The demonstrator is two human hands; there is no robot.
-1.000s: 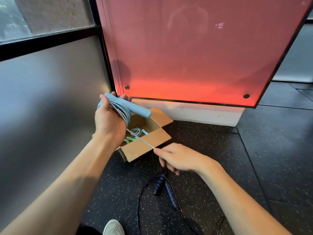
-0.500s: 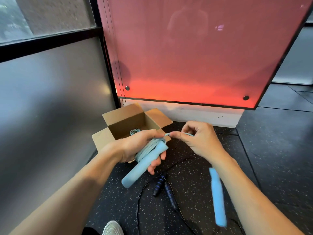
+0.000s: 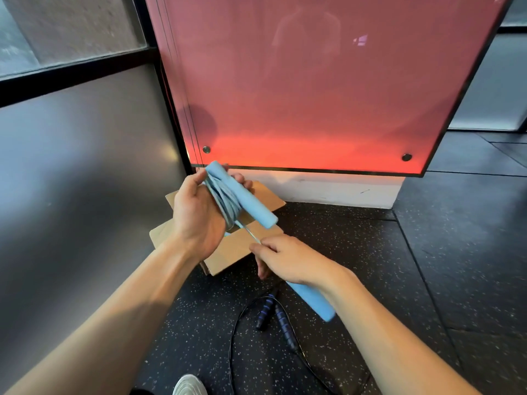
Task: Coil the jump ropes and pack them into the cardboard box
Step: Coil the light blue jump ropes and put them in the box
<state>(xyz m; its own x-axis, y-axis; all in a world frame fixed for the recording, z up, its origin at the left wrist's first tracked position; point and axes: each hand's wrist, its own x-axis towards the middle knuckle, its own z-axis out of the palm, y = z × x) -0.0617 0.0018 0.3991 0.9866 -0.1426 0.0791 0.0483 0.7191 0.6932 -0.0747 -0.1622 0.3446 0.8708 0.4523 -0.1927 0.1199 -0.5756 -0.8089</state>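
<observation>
Red glossy panel (image 3: 313, 81): filled the upper centre and upper right of the frame, 2 round metal fixings near its lower edge, a white plinth beneath it.

Grey wall (image 3: 79, 166): occupied the left of the frame, a dark horizontal band across its upper part.

Dark speckled floor (image 3: 427, 280): covered the lower centre and right.

Cardboard box (image 3: 228, 255): open, flaps spread, stood on the floor at centre, below the panel's lower left corner and largely behind the left hand; its contents could not be made out.

Left hand (image 3: 196, 218): centre of the frame, above the box, fingers closed around the coiled blue jump rope (image 3: 226, 201) and 1 of its handles, the upper blue handle (image 3: 242, 193), which slanted down to the right.

Right hand (image 3: 288, 260): just below and right of the left hand, thumb and fingertips pinched together on the taut strand of the same rope; the lower blue handle (image 3: 312, 302) projected from under the wrist toward the lower right.

Black jump rope (image 3: 273, 317): lay uncoiled on the floor at lower centre, 2 dark blue-banded handles side by side, cord looping toward the bottom edge.

White shoe (image 3: 189, 386): bottom edge, centre, toe only.
</observation>
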